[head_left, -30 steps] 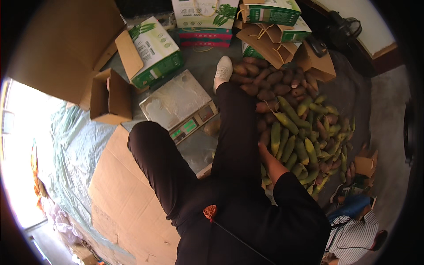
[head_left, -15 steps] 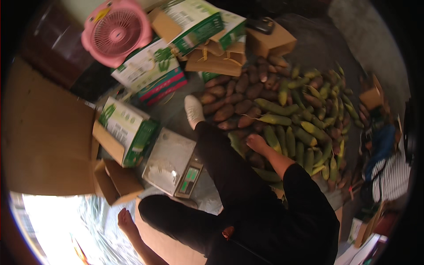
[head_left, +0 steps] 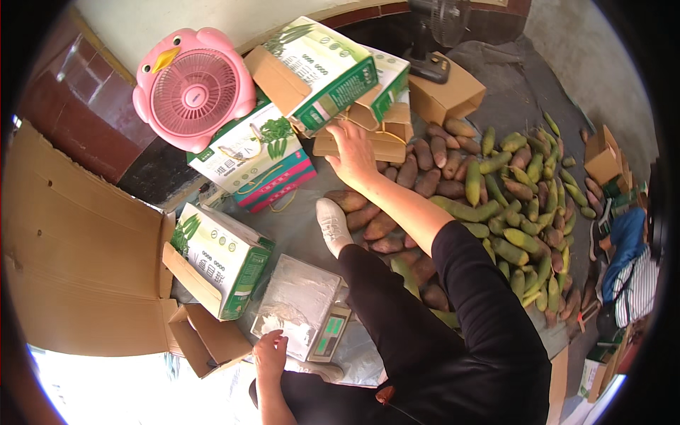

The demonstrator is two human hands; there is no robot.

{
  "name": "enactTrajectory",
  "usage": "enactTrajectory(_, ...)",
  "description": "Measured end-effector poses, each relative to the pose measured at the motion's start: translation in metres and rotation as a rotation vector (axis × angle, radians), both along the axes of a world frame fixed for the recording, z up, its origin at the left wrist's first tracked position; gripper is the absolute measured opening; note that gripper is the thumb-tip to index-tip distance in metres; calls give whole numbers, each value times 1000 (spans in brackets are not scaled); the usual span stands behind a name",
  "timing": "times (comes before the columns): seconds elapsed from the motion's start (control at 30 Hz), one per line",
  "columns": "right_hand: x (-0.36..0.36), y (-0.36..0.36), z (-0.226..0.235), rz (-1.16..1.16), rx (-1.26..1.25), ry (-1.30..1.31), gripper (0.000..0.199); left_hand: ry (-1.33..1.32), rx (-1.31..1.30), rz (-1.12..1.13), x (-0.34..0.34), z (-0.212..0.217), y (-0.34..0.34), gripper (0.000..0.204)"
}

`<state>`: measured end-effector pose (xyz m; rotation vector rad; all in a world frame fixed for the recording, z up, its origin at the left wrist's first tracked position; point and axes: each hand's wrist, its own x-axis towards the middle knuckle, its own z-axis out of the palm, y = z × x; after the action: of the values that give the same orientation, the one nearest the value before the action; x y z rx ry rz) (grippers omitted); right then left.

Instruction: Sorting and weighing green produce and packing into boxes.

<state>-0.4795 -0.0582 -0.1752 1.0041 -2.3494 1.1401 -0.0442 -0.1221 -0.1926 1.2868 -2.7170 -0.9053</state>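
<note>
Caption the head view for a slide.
Right hand at a brown carton flap, left hand near the scale, green and brown vegetables heaped alongside.

Has the right hand [head_left: 352, 152] at a brown flap [head_left: 387, 150] and the left hand [head_left: 270, 356] at the near edge of the scale [head_left: 301, 287]. Rests one shoe [head_left: 331, 223] beside brown roots [head_left: 380, 226], left of heaped green roots [head_left: 519, 239].

Pink fan [head_left: 195, 94] at ten o'clock; green-sided white carton [head_left: 333, 55] at twelve; reddish-brown roots [head_left: 423, 154] at two; green roots [head_left: 507, 250] at three; dark-striped white shirt [head_left: 632, 294] at four; silver-grey scale [head_left: 303, 285] at seven
</note>
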Motion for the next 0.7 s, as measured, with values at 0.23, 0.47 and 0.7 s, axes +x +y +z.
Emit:
enactTrajectory(0.23, -22, -123, 17, -77, 290, 372, 60, 7, 101, 82, 13, -4, -7, 24)
enactTrajectory(0.47, -64, -168, 4, -222, 526, 438, 41, 11, 98, 102, 13, -1, -6, 23)
enactTrajectory(0.7, -80, -176, 40, -285, 483, 312, 40, 25, 151, 43, 20, 0, -12, 25)
